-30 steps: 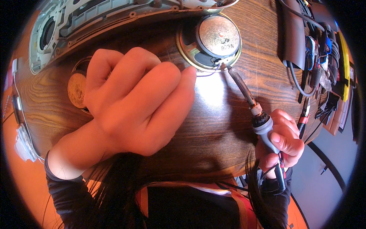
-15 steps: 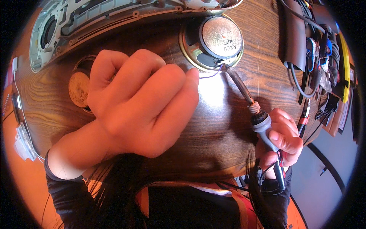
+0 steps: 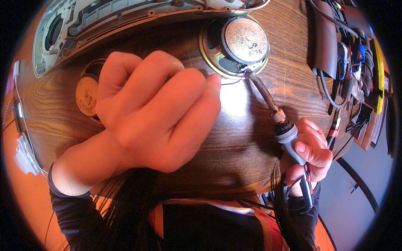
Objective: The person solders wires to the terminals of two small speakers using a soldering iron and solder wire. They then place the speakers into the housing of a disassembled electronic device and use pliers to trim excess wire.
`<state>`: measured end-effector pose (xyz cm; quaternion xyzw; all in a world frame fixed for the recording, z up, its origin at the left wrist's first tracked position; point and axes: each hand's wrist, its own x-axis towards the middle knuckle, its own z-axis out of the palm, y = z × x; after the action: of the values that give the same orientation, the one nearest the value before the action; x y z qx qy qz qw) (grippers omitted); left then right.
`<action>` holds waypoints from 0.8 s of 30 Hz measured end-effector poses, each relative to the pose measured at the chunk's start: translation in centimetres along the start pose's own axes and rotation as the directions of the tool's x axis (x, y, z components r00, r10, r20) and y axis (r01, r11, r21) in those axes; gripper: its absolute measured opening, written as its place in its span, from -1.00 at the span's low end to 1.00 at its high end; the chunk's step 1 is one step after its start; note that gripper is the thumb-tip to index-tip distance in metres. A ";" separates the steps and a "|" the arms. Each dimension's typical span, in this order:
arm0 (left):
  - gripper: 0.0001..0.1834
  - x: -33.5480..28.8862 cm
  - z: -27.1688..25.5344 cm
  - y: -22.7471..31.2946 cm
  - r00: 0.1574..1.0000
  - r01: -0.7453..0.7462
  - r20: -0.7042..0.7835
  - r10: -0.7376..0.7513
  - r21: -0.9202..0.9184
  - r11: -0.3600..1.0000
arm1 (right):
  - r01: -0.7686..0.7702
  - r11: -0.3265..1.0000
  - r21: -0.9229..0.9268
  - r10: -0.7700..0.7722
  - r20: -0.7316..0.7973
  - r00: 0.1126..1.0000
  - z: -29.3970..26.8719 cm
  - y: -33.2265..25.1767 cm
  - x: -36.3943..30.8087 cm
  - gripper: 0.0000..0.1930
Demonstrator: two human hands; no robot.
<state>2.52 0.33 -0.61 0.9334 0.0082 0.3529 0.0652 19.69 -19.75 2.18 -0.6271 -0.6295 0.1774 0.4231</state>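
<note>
A round speaker (image 3: pixel 247 37) lies magnet up on the wooden table, its metal rim around it. In my right hand (image 3: pixel 312 152) is a soldering iron (image 3: pixel 288 134) with a grey grip, held like a pen. The iron's dark tip touches or nearly touches the pale terminal strip (image 3: pixel 250 68) at the speaker's near edge. From that strip a thin dark purple wire (image 3: pixel 235 81) runs left to my left hand (image 3: pixel 155 113). Those fingers are curled shut and appear to pinch the wire, though the back of the hand hides the grip.
A second speaker (image 3: pixel 86 96) lies partly behind my left hand. Across the far left stretches a grey plastic housing (image 3: pixel 104 25). Cables, a dark curved case (image 3: pixel 325 46) and assorted tools crowd the table's right side. A clear plastic bag (image 3: pixel 26 154) hangs at the left edge.
My left hand and the speaker appear very slightly farther right. The iron's tip stays at the terminal strip, and both grips look the same.
</note>
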 end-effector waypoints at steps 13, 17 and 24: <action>-0.70 0.0 0.0 0.0 1.000 -0.003 0.000 0.003 0.003 1.000 | -0.035 0.999 -0.010 0.035 0.025 0.999 -0.6 0.0 -0.8 -0.54; -0.70 0.0 0.1 0.0 1.000 -0.004 0.000 0.004 0.001 1.000 | -0.025 0.999 -0.020 0.027 0.079 0.996 -0.8 0.0 -0.7 -0.54; -0.72 0.0 0.1 0.0 1.000 -0.005 -0.003 0.005 0.007 1.000 | -0.045 0.999 -0.012 0.045 0.034 0.998 -0.7 -0.3 -0.7 -0.55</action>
<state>2.55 0.35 -0.67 0.9331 0.0074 0.3542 0.0611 19.95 -20.69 2.56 -0.6404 -0.6233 0.1940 0.4046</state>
